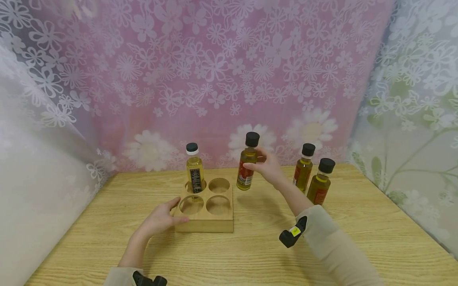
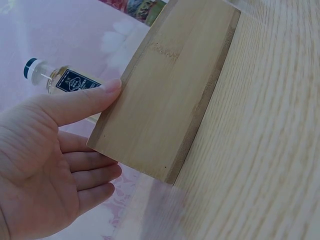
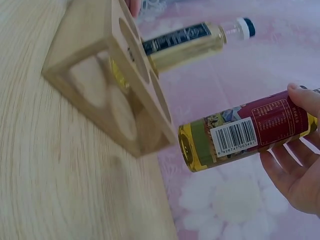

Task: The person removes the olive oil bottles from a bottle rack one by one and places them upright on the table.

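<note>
A square wooden bottle rack with round holes sits on the table. My left hand rests at its front left corner, thumb on the front face and straight fingers along the left side. In the rack's back left hole stands a pale oil bottle with a black label and a dark cap. Right of the rack, my right hand holds an oil bottle with a red label and black cap, nearly upright. Its base shows clear of the rack in the right wrist view.
Two more black-capped oil bottles, a rear one and a front one, stand at the right beyond my right forearm. A pink floral curtain hangs behind the wooden table, with pale cloth at both sides.
</note>
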Motion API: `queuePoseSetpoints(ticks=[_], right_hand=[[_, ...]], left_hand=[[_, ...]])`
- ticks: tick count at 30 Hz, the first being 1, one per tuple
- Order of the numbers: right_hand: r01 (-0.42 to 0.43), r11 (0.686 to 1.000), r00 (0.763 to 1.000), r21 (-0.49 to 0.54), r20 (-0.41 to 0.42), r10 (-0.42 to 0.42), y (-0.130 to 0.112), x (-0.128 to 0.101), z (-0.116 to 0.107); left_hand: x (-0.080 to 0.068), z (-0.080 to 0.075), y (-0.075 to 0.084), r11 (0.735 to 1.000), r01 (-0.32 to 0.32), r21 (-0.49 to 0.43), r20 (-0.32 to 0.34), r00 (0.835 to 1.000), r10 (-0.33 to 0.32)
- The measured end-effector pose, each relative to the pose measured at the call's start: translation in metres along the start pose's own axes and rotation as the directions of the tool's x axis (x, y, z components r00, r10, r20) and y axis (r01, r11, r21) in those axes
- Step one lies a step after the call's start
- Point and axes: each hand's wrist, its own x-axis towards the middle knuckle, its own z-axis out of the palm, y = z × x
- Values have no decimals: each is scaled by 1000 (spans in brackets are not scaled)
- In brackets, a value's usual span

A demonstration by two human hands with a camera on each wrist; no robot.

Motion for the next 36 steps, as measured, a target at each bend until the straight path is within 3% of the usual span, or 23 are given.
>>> queuePoseSetpoints(ticks=[11, 21, 36], right_hand=[[-99, 995, 995, -32, -29, 98, 30, -3, -21], [-105, 993, 993, -46, -62, 102, 51, -1, -28], [-160, 983, 983, -94, -102, 150, 63, 3, -30]], left_hand=[[-1, 1, -2, 1000, 5, 0, 5, 1000, -5], [0, 1, -3, 1000, 11, -7, 5, 1000, -11], [-1, -1, 3, 1000, 17, 12, 5, 1000, -17]])
